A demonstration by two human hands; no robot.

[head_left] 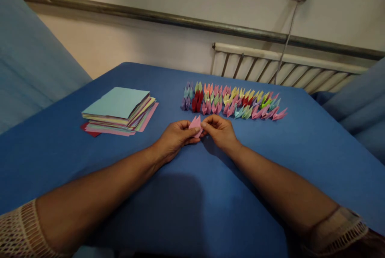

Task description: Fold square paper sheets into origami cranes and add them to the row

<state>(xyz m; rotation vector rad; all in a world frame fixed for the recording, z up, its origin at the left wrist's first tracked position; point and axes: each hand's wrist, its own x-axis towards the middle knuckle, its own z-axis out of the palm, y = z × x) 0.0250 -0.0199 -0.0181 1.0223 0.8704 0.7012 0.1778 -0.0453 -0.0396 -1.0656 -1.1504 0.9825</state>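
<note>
Between my two hands is a small pink folded paper (196, 125) with pointed tips at its top, held just above the blue table. My left hand (177, 137) pinches it from the left, thumb in front and fingers behind. From the other side, my right hand (221, 132) grips its right edge between thumb and forefinger; the fingertips partly cover that edge. Just beyond the hands stand several rows of small folded paper cranes (230, 103) in pink, red, yellow, green, blue and purple.
A stack of square coloured paper (117, 103), light blue on top, lies at the left of the blue-covered table (150, 218). Behind the table are a wall rail (150, 14) and a white radiator (255, 53). Blue curtains (33, 49) hang at both sides.
</note>
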